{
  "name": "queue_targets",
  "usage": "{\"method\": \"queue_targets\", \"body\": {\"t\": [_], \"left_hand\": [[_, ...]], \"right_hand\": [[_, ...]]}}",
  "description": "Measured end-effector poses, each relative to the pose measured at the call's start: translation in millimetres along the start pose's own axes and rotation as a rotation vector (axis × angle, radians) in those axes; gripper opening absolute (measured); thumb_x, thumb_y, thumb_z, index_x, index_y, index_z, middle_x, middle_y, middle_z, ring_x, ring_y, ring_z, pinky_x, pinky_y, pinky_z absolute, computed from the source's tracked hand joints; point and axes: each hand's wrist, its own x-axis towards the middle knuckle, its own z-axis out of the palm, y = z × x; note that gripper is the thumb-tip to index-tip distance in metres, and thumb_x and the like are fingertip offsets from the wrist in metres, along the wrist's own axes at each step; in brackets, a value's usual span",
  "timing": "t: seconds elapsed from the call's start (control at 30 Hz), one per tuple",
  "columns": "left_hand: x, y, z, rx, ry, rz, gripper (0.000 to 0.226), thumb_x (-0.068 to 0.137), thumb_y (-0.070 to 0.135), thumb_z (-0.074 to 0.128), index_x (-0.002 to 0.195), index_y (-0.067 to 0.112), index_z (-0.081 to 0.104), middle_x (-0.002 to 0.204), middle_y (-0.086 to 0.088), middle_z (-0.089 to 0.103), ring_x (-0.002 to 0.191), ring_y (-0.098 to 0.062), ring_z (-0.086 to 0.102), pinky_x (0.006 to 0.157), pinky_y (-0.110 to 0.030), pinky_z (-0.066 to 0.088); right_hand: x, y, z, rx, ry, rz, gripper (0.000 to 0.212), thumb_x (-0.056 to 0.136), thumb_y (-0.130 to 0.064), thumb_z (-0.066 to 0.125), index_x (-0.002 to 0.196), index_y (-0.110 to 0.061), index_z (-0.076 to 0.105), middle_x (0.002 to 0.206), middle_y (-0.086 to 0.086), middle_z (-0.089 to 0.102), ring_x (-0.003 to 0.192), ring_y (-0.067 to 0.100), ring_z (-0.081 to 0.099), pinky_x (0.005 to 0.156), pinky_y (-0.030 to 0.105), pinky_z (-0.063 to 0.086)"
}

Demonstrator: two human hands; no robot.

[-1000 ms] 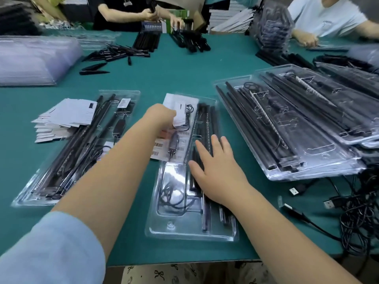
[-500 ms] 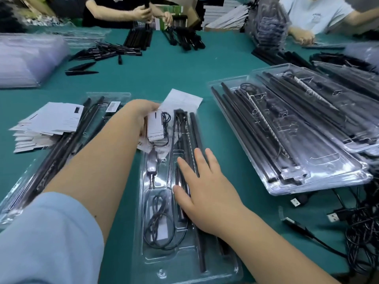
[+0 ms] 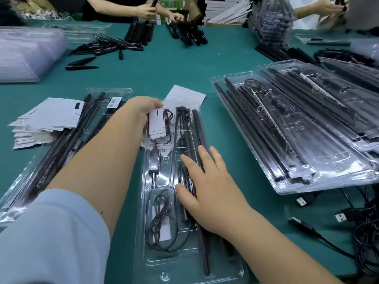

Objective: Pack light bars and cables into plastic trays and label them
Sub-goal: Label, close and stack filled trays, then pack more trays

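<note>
A clear plastic tray (image 3: 184,263) lies lengthwise in front of me on the green table. It holds black light bars (image 3: 196,128), a coiled black cable (image 3: 162,224) and an inline switch (image 3: 154,161). My right hand (image 3: 211,191) lies flat with straight fingers on the light bars in the tray's middle. My left hand (image 3: 143,108) is at the tray's far left end, its fingers curled on a white label card (image 3: 156,125) over a small cable coil. A folded white sheet (image 3: 184,95) sticks out under the tray's far end.
A second filled tray (image 3: 61,140) and a stack of white label cards (image 3: 45,119) lie to the left. Stacked filled trays (image 3: 307,130) sit to the right, loose USB cables (image 3: 348,218) near them. Other people's hands (image 3: 147,11) handle black bars at the far edge.
The view has moved closer over the tray. My left hand has kept its hold on the white card at the tray's far end, and my right hand has stayed flat on the bars.
</note>
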Motion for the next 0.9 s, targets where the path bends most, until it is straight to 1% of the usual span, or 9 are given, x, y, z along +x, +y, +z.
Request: {"method": "queue_targets", "body": {"t": [0.07,0.1,0.2,0.23,0.4,0.53,0.7,0.83,0.9], "left_hand": [[-1.0,0.3,0.6,-0.01,-0.003,-0.009,0.019,0.089,0.026,0.06,0.076,0.014,0.055,0.071,-0.003,0.063,0.057,-0.022,0.06,0.061,-0.033,0.05],[-1.7,0.5,0.5,-0.017,-0.005,-0.013,0.019,0.09,0.026,0.06,0.075,0.015,0.055,0.066,-0.001,0.062,0.054,-0.021,0.06,0.061,-0.033,0.05],[-3.6,-0.2,-1.8,-0.024,-0.011,-0.023,0.019,0.088,0.03,0.06,0.076,0.016,0.055,0.07,0.0,0.062,0.065,-0.022,0.06,0.084,-0.045,0.05],[-2.5,-0.9,-3.0,-0.03,-0.011,-0.023,0.02,0.088,0.031,0.061,0.076,0.017,0.056,0.069,0.0,0.063,0.064,-0.022,0.06,0.087,-0.045,0.048],[0.0,-1.7,-2.5,-0.034,-0.029,-0.02,0.022,0.09,0.03,0.059,0.073,0.017,0.055,0.051,0.002,0.063,0.056,-0.019,0.06,0.073,-0.038,0.051],[0.8,-1.2,-2.1,-0.005,-0.025,-0.005,0.022,0.09,0.028,0.057,0.073,0.016,0.054,0.064,-0.001,0.061,0.06,-0.022,0.059,0.083,-0.046,0.047],[-1.6,0.1,-5.7,0.005,-0.01,-0.023,0.012,0.081,0.025,0.057,0.086,0.014,0.053,0.059,-0.001,0.062,0.051,-0.02,0.06,0.06,-0.037,0.053],[0.6,0.1,-1.4,0.105,0.031,-0.003,0.017,0.075,0.027,0.053,0.087,0.014,0.05,0.073,-0.006,0.059,0.063,-0.026,0.057,0.08,-0.049,0.051],[0.3,4.1,2.2,0.166,0.05,0.008,0.013,0.076,0.024,0.05,0.081,0.012,0.048,0.072,-0.008,0.056,0.061,-0.026,0.054,0.078,-0.049,0.05]], "right_hand": [[-0.3,0.9,-2.9,0.023,0.009,-0.012,0.063,0.092,-0.053,0.031,0.149,-0.033,0.012,0.158,-0.001,-0.008,0.141,0.016,-0.021,0.116,0.039,0.0],[-0.3,1.4,-4.3,0.017,0.01,-0.018,0.063,0.093,-0.053,0.032,0.149,-0.032,0.012,0.158,0.0,-0.007,0.141,0.017,-0.02,0.115,0.039,-0.002],[0.1,1.7,-5.6,-0.034,0.025,-0.03,0.063,0.093,-0.053,0.031,0.148,-0.031,0.013,0.158,0.003,-0.006,0.142,0.02,-0.018,0.114,0.04,-0.006],[0.2,1.1,-5.1,-0.046,0.034,-0.029,0.062,0.093,-0.053,0.031,0.148,-0.031,0.013,0.158,0.004,-0.005,0.142,0.021,-0.017,0.114,0.041,-0.006],[1.9,0.6,-2.9,-0.045,0.057,-0.015,0.061,0.092,-0.051,0.032,0.147,-0.031,0.016,0.158,0.004,-0.001,0.142,0.021,-0.013,0.115,0.042,-0.004],[1.5,1.5,-1.1,-0.012,0.063,-0.02,0.061,0.091,-0.051,0.034,0.147,-0.031,0.018,0.158,0.004,0.001,0.142,0.019,-0.014,0.115,0.041,-0.004],[-0.1,1.5,-2.5,-0.002,0.085,-0.033,0.062,0.09,-0.053,0.036,0.146,-0.031,0.021,0.158,0.002,0.003,0.143,0.017,-0.012,0.115,0.039,-0.003],[-1.7,-0.6,-2.6,-0.017,0.072,-0.038,0.062,0.091,-0.052,0.035,0.147,-0.03,0.02,0.158,0.004,0.001,0.143,0.02,-0.013,0.115,0.04,-0.003],[-1.7,-1.9,-2.1,-0.03,0.066,-0.039,0.062,0.092,-0.051,0.035,0.147,-0.028,0.019,0.158,0.006,0.001,0.143,0.022,-0.013,0.115,0.04,-0.003]]}}
